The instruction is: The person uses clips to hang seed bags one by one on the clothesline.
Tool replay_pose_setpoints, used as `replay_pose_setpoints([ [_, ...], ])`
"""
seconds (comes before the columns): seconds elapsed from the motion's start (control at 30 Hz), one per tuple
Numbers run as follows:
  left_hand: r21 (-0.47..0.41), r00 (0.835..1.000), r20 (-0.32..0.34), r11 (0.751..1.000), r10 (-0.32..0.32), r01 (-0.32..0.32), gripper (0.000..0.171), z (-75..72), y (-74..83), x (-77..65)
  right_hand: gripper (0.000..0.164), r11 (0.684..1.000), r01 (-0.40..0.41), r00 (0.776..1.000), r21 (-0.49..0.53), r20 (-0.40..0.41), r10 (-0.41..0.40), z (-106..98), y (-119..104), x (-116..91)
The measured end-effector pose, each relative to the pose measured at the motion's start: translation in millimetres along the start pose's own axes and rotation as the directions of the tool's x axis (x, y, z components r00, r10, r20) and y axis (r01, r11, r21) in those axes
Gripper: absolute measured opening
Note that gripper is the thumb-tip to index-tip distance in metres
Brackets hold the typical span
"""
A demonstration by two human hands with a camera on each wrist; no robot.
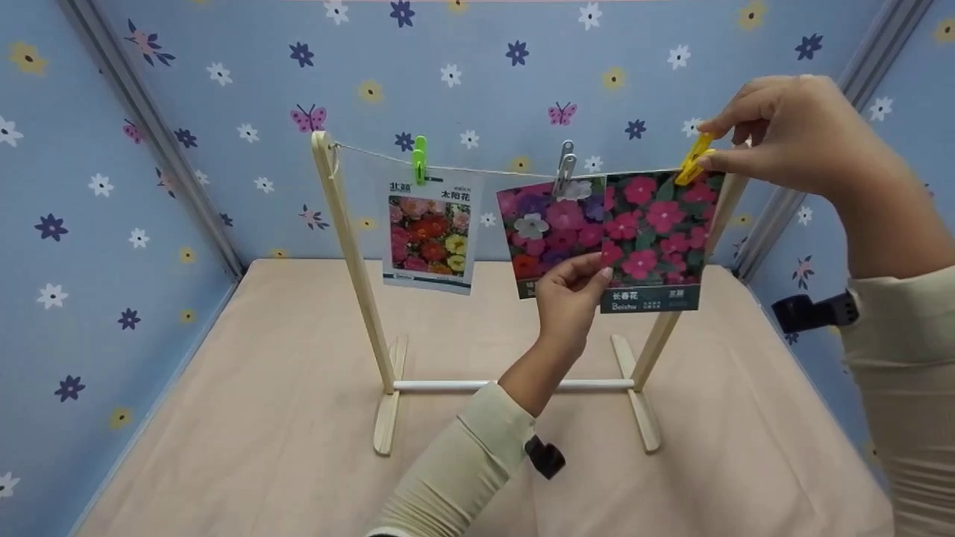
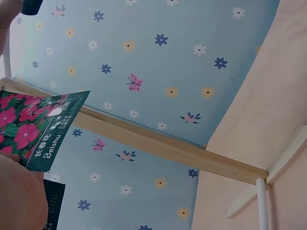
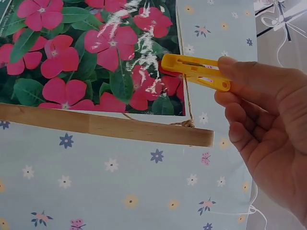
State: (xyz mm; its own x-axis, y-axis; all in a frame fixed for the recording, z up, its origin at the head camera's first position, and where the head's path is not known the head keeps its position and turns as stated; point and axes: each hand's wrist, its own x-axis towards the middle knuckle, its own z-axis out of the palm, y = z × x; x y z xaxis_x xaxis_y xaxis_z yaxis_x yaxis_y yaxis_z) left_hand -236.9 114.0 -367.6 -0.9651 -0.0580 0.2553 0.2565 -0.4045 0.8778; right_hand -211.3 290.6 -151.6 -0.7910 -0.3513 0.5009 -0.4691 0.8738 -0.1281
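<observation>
A seed packet with pink flowers (image 1: 660,224) is at the right part of the string, its top edge against it. My left hand (image 1: 571,298) pinches the packet's lower left edge between thumb and fingers. My right hand (image 1: 798,142) pinches a yellow clothespin (image 3: 196,69), whose jaws sit over the packet's top edge and the string. In the left wrist view, the packet's lower end (image 2: 53,129) shows beside the left hand (image 2: 21,194). Left of it, a second flower packet (image 1: 533,231) hangs from a grey clip (image 1: 565,168), its lower right part behind my left hand.
A white packet (image 1: 429,239) hangs from a green clothespin (image 1: 419,160) near the left post (image 1: 351,261). The wooden stand has a white crossbar (image 1: 597,385) low down and feet on a beige cloth (image 1: 261,418). Flower-patterned walls (image 1: 477,60) stand behind and at both sides.
</observation>
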Motion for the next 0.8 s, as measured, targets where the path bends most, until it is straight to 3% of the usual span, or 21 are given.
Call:
replay_pose_setpoints([
  [0.4, 0.071, 0.995, 0.041, 0.993, 0.087, -0.09, 0.017, -4.6, -2.3, 0.1, 0.029, 0.999, 0.009, 1.0, -0.034, -0.016, -0.009, 3.4, 4.5, -2.6],
  [0.8, 0.085, 0.993, 0.055, 0.991, 0.103, -0.108, 0.021, -7.3, -2.9, 0.9, 0.027, 0.999, 0.044, 0.996, -0.012, -0.073, -0.045, 6.4, 8.6, -8.3],
])
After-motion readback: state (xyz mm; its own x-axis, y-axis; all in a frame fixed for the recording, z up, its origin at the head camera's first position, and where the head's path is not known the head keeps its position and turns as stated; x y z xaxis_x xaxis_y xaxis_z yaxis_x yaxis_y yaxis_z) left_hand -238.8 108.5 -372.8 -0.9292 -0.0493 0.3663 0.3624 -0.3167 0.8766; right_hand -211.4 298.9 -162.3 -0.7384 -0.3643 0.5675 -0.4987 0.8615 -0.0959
